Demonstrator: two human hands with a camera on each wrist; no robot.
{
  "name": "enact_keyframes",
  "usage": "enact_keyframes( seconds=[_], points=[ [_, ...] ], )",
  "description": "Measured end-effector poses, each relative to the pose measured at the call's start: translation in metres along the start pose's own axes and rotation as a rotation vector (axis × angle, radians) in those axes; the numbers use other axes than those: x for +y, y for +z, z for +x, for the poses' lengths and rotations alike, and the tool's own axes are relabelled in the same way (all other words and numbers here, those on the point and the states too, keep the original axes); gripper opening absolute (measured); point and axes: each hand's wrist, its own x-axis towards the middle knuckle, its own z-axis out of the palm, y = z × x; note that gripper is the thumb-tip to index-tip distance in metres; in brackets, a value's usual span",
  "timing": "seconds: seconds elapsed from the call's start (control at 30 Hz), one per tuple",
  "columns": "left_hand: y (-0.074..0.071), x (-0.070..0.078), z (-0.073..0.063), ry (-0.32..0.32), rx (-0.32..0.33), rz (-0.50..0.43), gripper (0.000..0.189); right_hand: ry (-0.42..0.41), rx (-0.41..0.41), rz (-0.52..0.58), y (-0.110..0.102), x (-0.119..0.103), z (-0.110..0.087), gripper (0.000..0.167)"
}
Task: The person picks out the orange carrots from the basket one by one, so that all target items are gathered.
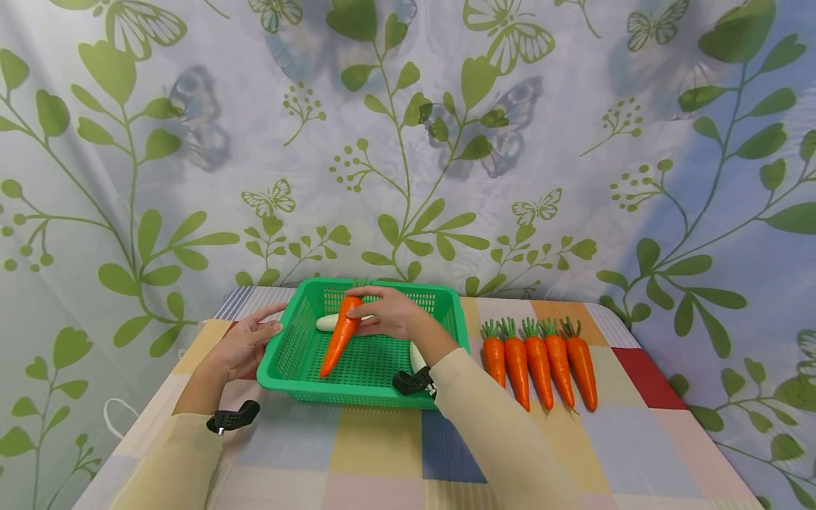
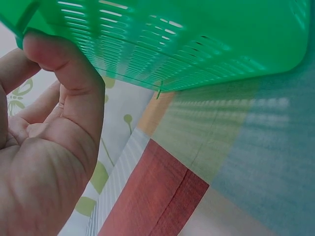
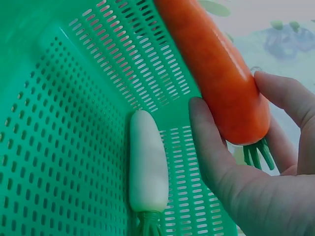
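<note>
My right hand [image 1: 390, 313] pinches the thick top end of an orange carrot [image 1: 341, 338] between thumb and fingers, above the inside of a green plastic basket [image 1: 357, 393]. The carrot slants, its tip pointing down toward the basket's front left; its green stem stubs [image 3: 258, 153] show below the palm. A white radish [image 1: 328, 323] lies in the basket, partly hidden by the carrot and hand. Another white radish [image 1: 417, 358] sits at the right side, partly covered by the right wrist. My left hand [image 1: 239, 347] is at the basket's left rim, thumb touching it, fingers loosely bent.
Several orange carrots [image 1: 538, 368] with green tops lie in a row on the table, right of the basket. A patchwork cloth [image 1: 376, 446] covers the table. Behind it hangs a curtain [image 1: 408, 163] with leaves and butterflies. A white cable [image 1: 115, 418] loops at the left edge.
</note>
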Motion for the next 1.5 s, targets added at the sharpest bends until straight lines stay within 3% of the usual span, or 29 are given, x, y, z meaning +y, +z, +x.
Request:
enact_keyframes(
  seconds=[0.4,0.87,1.2,1.5],
  points=[
    [-0.002,0.0,-0.001,0.015,-0.018,-0.02,0.068,-0.022,-0.069,0.033,-0.01,-0.008,-0.028,0.057],
    [-0.003,-0.001,0.001,0.009,-0.019,-0.023,0.067,-0.109,-0.06,0.01,-0.025,-0.002,-0.064,0.061],
    [-0.001,0.0,0.001,0.001,-0.007,-0.026,0.066,-0.151,-0.004,0.037,-0.041,0.008,-0.092,0.055],
    [0.002,0.001,0.0,-0.006,0.012,-0.004,0.068,-0.175,0.077,-0.017,-0.061,0.02,-0.118,0.064]
  ],
)
